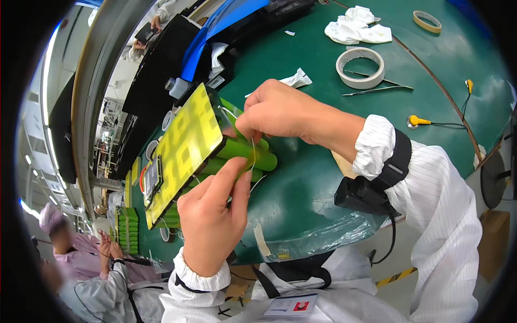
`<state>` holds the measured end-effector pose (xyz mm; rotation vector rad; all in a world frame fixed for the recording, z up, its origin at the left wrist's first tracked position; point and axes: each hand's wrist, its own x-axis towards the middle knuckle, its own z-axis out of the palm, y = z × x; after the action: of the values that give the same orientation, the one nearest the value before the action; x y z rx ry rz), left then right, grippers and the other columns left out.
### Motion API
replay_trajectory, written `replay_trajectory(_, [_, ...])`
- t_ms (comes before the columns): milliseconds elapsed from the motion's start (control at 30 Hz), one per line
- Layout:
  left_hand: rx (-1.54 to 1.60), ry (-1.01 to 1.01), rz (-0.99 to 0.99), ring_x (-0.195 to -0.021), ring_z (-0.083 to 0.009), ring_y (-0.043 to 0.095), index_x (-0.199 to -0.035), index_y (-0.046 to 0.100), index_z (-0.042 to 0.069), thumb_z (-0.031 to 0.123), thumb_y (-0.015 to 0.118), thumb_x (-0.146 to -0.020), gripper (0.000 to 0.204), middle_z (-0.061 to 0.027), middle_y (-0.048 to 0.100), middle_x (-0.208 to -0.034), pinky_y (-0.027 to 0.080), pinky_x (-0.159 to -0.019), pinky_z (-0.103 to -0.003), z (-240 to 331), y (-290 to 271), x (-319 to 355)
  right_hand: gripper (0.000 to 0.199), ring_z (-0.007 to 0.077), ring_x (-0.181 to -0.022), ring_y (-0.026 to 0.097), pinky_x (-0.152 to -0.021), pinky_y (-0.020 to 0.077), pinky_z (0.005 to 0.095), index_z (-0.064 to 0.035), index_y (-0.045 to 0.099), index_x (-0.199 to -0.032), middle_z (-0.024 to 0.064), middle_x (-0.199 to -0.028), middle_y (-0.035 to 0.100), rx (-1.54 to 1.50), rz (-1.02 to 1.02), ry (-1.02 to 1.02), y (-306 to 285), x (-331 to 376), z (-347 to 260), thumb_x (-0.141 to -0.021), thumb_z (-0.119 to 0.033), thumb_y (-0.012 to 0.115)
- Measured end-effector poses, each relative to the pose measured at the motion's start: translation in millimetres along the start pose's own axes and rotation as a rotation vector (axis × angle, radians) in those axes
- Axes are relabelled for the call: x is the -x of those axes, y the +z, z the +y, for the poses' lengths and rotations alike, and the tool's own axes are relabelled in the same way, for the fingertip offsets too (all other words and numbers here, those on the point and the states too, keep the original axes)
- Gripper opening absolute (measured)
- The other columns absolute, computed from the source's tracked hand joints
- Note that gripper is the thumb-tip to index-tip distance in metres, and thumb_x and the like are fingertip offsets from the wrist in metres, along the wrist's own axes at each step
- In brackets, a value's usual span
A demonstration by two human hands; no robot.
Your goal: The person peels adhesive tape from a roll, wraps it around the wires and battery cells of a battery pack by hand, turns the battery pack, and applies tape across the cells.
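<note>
The yellow panel (186, 142) stood tilted, its right-hand short edge facing the right hand (252, 135) and its near long edge dropping toward the left hand (246, 168). Green cylinders (258, 159) jutted out behind that panel on its right, filling the space under the wrists. Right of the panel, past the cylinders, a stretch of green table (307, 185) lay between them and the right sleeve, with a clear plastic sheet (334, 232) along the near edge.

The right hand, just right of the panel, had its fingers curled and pinched on a thin wire (254, 153). The left hand, in front of the panel's near edge, had thumb and forefinger almost together, gripping the same wire lower down.

On the table, far to the panel's right, were a white tape roll (360, 83) with tweezers (379, 91) beside it, white gloves (358, 29) beyond that, a tan tape ring (426, 26) and yellow-ended connectors (420, 121) on dark cords. A white bottle (179, 88) stood just beyond the panel's upper corner, near a blue cover (215, 29). Left of the panel, past another group of green cells (127, 231), a co-worker in pink (81, 261) sat with raised hands.
</note>
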<state>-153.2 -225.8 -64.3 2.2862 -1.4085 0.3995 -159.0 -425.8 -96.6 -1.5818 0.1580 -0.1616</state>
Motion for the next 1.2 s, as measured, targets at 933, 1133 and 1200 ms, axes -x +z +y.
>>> replay_trajectory(933, [-0.187, -0.058, -0.146, -0.063, -0.0275, 0.060, -0.112, 0.067, 0.002, 0.011, 0.080, -0.077, 0.038, -0.0098, 0.060, -0.076, 0.048, -0.056, -0.034, 15.7, 2.4, 22.3, 0.016, 0.0146, -0.062, 0.059, -0.056, 0.0439, 0.0276, 0.0027, 0.069, -0.076, 0.0094, -0.069, 0.066, 0.233, -0.111, 0.213, -21.0, 19.8, -10.1, -0.068, -0.011, 0.065])
replay_trajectory(1133, [-0.227, -0.043, -0.117, -0.057, -0.0255, 0.058, -0.108, 0.067, 0.003, 0.013, 0.080, -0.079, 0.033, -0.0085, 0.058, -0.073, 0.046, -0.053, -0.034, 8.6, 10.0, 18.0, 0.018, 0.0142, -0.060, 0.057, -0.054, 0.0421, 0.0271, 0.0026, 0.068, -0.072, 0.0093, -0.065, 0.064, 0.199, -0.107, 0.168, -26.1, 31.0, -23.9, -0.067, -0.014, 0.066])
replay_trajectory(1200, [-0.192, -0.028, -0.158, -0.053, -0.0238, 0.056, -0.096, 0.068, 0.004, 0.010, 0.079, -0.079, 0.021, -0.0075, 0.056, -0.068, 0.043, -0.050, -0.033, 6.6, 11.2, 17.8, 0.017, 0.0142, -0.058, 0.055, -0.054, 0.0416, 0.0273, 0.0017, 0.068, -0.071, 0.0083, -0.064, 0.062, 0.085, -0.149, 0.157, -28.0, 34.3, -25.8, -0.067, -0.015, 0.067])
